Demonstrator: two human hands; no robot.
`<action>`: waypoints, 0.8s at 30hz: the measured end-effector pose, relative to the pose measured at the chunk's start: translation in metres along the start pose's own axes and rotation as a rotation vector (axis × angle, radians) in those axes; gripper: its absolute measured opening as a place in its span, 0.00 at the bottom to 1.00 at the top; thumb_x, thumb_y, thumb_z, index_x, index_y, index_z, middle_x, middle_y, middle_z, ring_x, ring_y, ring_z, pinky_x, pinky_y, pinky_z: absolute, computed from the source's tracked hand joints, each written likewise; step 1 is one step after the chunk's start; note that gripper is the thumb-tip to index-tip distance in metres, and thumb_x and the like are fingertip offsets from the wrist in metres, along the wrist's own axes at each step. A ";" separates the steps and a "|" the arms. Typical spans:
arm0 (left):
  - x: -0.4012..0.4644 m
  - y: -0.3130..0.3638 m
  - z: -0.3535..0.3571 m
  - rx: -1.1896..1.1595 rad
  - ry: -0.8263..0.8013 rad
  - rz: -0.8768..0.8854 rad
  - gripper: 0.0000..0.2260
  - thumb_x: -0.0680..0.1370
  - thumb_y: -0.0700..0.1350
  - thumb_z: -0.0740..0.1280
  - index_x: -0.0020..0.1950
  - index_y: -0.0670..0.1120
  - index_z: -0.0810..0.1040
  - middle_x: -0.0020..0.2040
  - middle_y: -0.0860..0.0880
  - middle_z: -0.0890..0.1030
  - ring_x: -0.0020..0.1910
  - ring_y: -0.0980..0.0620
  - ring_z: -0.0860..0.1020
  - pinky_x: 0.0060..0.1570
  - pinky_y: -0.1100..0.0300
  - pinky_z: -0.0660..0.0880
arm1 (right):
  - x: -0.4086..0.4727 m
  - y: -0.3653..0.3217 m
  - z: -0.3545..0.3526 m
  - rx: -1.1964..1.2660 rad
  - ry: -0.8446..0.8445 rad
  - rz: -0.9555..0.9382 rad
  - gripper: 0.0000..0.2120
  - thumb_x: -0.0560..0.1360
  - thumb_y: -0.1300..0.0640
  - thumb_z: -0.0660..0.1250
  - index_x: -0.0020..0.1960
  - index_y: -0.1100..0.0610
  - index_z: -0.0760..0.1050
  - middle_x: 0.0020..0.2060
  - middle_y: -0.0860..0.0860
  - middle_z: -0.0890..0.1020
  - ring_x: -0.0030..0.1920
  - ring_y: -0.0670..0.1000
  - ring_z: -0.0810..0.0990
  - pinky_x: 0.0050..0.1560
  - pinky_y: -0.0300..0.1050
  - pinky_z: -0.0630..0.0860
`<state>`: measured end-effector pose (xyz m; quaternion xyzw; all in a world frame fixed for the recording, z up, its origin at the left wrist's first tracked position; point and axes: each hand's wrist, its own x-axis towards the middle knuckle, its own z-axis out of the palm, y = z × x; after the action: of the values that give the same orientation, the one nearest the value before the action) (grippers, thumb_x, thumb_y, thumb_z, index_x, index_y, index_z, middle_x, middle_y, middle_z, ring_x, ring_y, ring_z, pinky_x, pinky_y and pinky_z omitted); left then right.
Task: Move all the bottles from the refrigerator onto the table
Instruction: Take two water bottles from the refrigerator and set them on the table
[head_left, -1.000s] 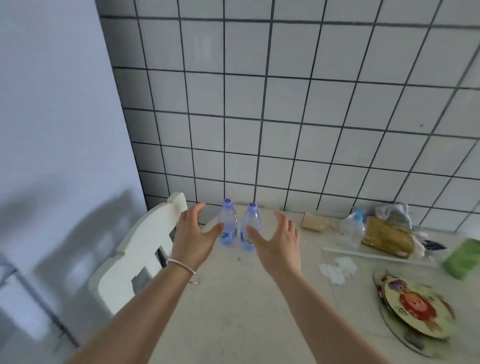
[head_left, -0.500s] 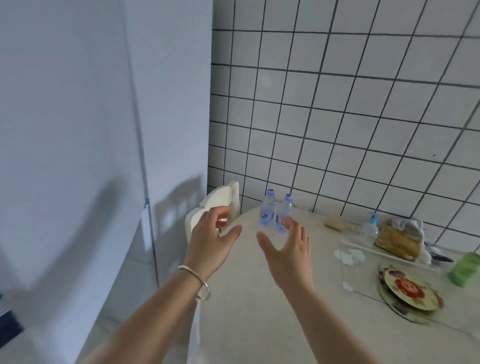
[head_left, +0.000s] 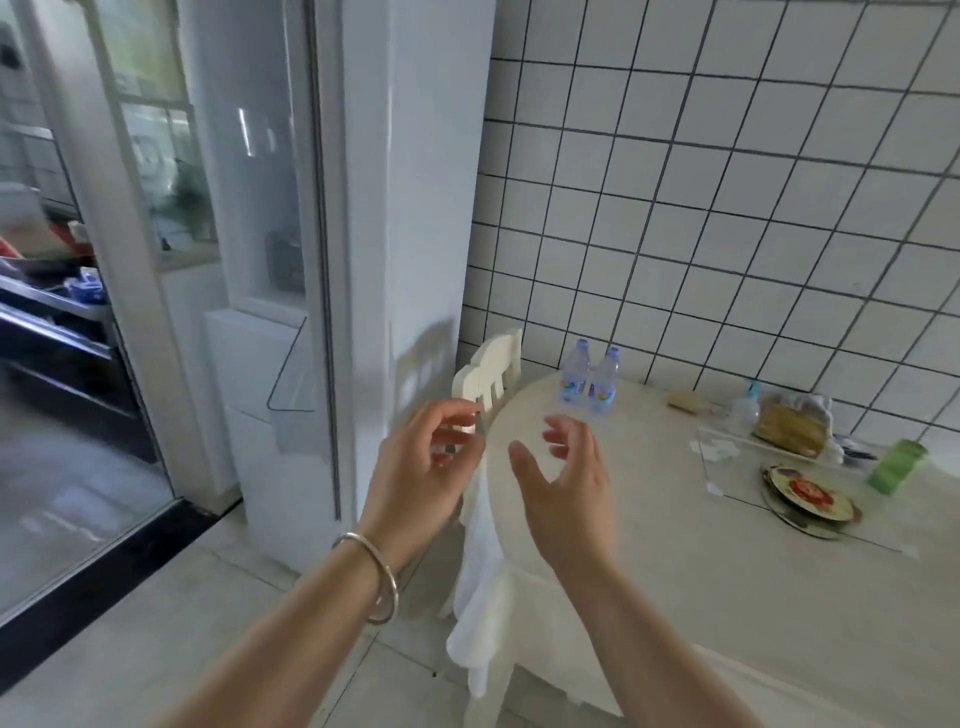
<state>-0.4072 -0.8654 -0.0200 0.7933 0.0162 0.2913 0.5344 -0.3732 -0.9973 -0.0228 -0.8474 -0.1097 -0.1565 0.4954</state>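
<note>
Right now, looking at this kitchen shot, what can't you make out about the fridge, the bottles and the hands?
- White refrigerator, head view: only its closed outside shows, so any bottles left inside are hidden.
- Two clear plastic water bottles with purple caps: label print too small.
- Left hand and right hand: motion-blurred; seemingly empty.
- Round cream table: cut off by the right and bottom edges.

Two clear bottles (head_left: 589, 383) upright, touching, on table (head_left: 675, 519).

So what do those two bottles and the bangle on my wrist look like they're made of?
Two bottles: seemingly clear plastic, see-through bodies with pale purple caps and printed labels. Bangle on the left wrist: likely polished silvery metal, judging by its bright sheen.
</note>
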 end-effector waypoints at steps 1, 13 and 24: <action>-0.005 0.001 -0.014 -0.009 0.028 0.006 0.09 0.75 0.43 0.67 0.52 0.55 0.77 0.50 0.59 0.80 0.47 0.66 0.78 0.45 0.74 0.73 | -0.010 -0.009 0.005 0.004 -0.010 -0.016 0.18 0.72 0.49 0.66 0.61 0.49 0.68 0.52 0.43 0.73 0.58 0.46 0.72 0.54 0.40 0.66; -0.017 -0.022 -0.131 0.056 0.269 -0.046 0.07 0.76 0.43 0.67 0.50 0.54 0.77 0.47 0.61 0.80 0.44 0.67 0.77 0.42 0.77 0.70 | -0.054 -0.086 0.078 -0.062 -0.231 -0.226 0.18 0.75 0.47 0.63 0.63 0.48 0.67 0.54 0.44 0.75 0.56 0.45 0.73 0.53 0.42 0.71; 0.068 -0.093 -0.271 0.120 0.310 -0.060 0.07 0.75 0.42 0.68 0.53 0.51 0.76 0.48 0.55 0.79 0.43 0.64 0.77 0.39 0.76 0.69 | -0.035 -0.184 0.228 -0.066 -0.256 -0.376 0.18 0.76 0.48 0.62 0.65 0.48 0.65 0.59 0.43 0.72 0.58 0.43 0.71 0.53 0.36 0.67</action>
<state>-0.4544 -0.5759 0.0010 0.7685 0.1394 0.3927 0.4856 -0.4326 -0.7097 0.0077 -0.8408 -0.3225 -0.1407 0.4114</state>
